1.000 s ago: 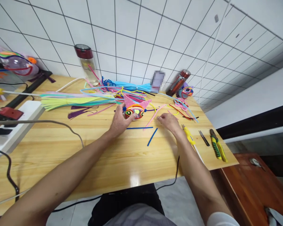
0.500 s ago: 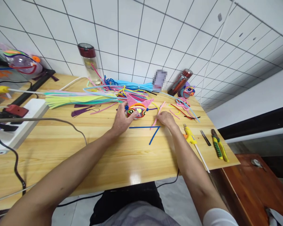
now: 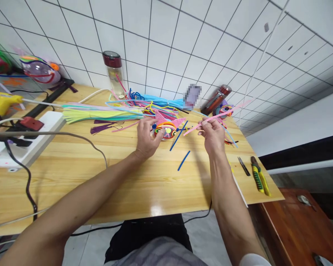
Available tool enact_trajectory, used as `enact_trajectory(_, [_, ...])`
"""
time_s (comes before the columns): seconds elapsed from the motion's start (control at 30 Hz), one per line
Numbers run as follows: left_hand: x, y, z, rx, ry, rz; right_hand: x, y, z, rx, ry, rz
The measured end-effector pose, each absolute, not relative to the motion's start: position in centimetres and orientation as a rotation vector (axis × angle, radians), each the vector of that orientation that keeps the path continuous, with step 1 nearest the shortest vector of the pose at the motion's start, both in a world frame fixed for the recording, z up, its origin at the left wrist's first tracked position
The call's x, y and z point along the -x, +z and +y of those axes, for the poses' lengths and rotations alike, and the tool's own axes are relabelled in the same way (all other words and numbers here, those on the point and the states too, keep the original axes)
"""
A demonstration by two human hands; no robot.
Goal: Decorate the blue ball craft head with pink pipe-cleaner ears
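Observation:
My left hand (image 3: 146, 137) is closed on a colourful pipe-cleaner fish figure (image 3: 165, 129) with pink fins, resting on the wooden table (image 3: 122, 173). My right hand (image 3: 212, 135) is raised just above the table, pinching a pink pipe cleaner (image 3: 211, 118) and a blue pipe cleaner (image 3: 178, 135) that slants down toward the figure. A short blue pipe cleaner piece (image 3: 183, 160) lies on the table between my hands.
A heap of coloured pipe cleaners (image 3: 111, 111) lies behind the figure. A bottle (image 3: 114, 74) stands at the wall, another bottle (image 3: 215, 99) and a second figure (image 3: 225, 109) at right. Pliers (image 3: 258, 179) and snips (image 3: 243, 166) lie right. A glue gun (image 3: 1, 102) and power strip (image 3: 24, 138) sit left.
My right hand has picked the pink and the long blue pipe cleaner up off the table and lifted them. My left hand stays on the figure. The view shifted slightly to the left.

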State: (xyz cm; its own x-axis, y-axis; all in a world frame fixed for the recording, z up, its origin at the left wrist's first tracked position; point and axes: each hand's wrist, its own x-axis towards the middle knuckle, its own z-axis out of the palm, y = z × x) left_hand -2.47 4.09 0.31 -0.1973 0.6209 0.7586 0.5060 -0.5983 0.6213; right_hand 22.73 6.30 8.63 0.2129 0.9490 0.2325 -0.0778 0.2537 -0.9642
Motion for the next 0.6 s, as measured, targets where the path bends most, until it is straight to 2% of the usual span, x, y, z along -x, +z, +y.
enact_trajectory(0.1, [1.1, 1.2, 2.7, -2.094, 1.887, 1.138, -21.7, 9.1, 5.2, 0.923, 0.801, -1.167])
enact_trajectory(0.23, [-0.5, 2.1, 0.9, -2.096, 1.612, 1.045, -20.4, 9.7, 3.9, 0.870, 0.756, -1.289])
enact_trajectory(0.6, [-0.5, 3.2, 1.3, -1.631, 1.470, 0.991, -18.0, 8.9, 3.0, 0.993, 0.908, -1.595])
